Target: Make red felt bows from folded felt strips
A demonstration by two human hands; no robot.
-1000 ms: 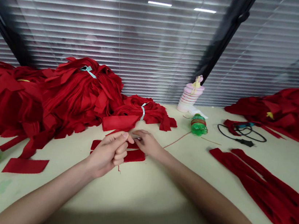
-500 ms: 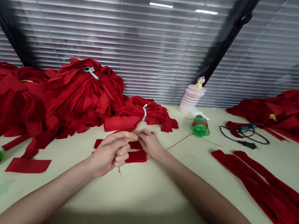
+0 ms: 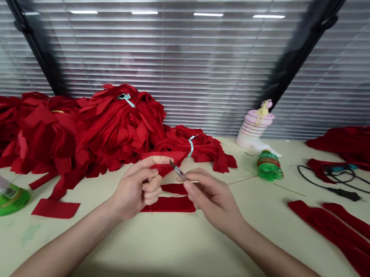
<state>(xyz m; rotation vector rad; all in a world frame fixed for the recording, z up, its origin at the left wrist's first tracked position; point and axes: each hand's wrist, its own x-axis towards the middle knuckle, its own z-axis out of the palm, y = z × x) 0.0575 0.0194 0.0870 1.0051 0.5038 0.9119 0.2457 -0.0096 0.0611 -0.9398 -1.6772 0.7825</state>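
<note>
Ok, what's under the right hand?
Below the right hand lie two red fabric strips on the cream table; the hand covers their ends, so where they stop cannot be seen.

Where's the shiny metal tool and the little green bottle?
shiny metal tool [image 3: 178, 171]: head view, point on its middle.
little green bottle [image 3: 269, 166]: head view, point on its green side.

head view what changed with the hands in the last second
The right hand drew back toward the person and now pinches a small metal tool, its tip toward the left hand, which stays curled above the red fabric strips. The head view shifted too. The red fabric heaps and green bottle stayed put.
</note>
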